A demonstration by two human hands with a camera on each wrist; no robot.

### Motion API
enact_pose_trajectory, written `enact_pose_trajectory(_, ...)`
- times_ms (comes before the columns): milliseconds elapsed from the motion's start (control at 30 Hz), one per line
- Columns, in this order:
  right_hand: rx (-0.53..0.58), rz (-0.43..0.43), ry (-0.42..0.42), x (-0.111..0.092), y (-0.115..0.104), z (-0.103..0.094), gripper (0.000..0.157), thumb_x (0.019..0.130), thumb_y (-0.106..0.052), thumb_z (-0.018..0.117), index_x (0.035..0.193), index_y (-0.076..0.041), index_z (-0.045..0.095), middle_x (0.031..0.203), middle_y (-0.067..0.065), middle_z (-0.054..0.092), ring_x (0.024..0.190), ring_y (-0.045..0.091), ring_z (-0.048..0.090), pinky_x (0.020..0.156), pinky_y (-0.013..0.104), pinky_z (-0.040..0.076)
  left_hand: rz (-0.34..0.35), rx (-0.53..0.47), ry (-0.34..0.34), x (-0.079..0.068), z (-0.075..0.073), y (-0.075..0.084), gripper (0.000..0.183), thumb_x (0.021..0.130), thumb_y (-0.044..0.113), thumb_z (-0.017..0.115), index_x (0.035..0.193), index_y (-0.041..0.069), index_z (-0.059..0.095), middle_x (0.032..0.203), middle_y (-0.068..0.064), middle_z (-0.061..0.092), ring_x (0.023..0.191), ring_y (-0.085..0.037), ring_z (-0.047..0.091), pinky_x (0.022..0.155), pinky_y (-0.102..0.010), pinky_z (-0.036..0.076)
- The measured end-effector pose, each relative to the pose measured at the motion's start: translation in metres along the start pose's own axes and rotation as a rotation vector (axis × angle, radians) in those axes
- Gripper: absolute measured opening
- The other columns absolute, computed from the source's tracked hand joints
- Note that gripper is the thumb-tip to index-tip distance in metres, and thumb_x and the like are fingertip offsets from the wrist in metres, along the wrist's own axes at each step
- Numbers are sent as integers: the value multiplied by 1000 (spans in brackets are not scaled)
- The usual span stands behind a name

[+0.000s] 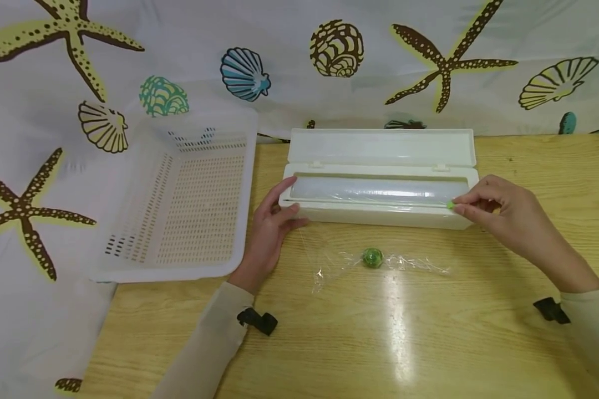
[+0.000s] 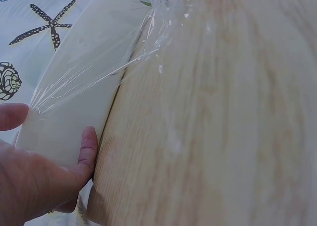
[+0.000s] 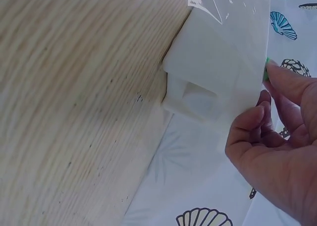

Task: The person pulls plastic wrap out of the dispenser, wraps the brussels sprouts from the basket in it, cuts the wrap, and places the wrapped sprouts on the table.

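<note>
A white cling film dispenser box lies across the table with its lid raised and a roll of clear film inside. My left hand grips the box's left end, a finger on top and the thumb at the front face. At the right end my right hand pinches a small green slider on the front edge; in the right wrist view the thumb and finger partly hide this slider. Film hangs over the box front onto the table. Before the box sits a round green item in twisted clear film.
On the left stands a white plastic basket with a perforated bottom. A cloth printed with starfish and shells hangs behind and to the left of the wooden table. Loose film stretches from the box toward the green item.
</note>
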State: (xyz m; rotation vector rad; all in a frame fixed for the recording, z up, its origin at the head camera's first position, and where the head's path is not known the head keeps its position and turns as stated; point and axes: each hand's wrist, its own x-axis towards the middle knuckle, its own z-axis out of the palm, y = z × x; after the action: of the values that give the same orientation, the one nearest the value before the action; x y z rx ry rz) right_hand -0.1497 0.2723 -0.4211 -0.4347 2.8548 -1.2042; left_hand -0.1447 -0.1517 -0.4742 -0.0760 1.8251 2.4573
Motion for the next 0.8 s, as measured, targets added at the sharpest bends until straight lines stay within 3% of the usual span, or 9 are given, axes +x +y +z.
enact_pose_trajectory(133,9,15,-7,-2,2,-3,5,99,-7,83,102,-11,83,100,3,65,90,14,58,76,11,47,2,-3,-2,0,0,-1,56,108,0,64,161,15,56,122,-1,44,88,-17,52,97,-49,62)
enact_pose_trajectory(333,-8,46,2,-3,7,-5,5,99,-10,84,104,-11,84,103,5,65,94,6,59,70,13,45,1,5,6,0,0,-1,56,108,0,63,161,15,56,124,-2,45,88,-17,53,96,-50,62)
enact_pose_trajectory(800,-48,-15,22,-5,11,-11,9,96,-3,85,103,-8,86,95,5,60,80,15,50,63,19,39,5,10,11,0,0,-2,55,107,0,64,160,14,57,117,-1,45,88,-14,54,97,-49,62)
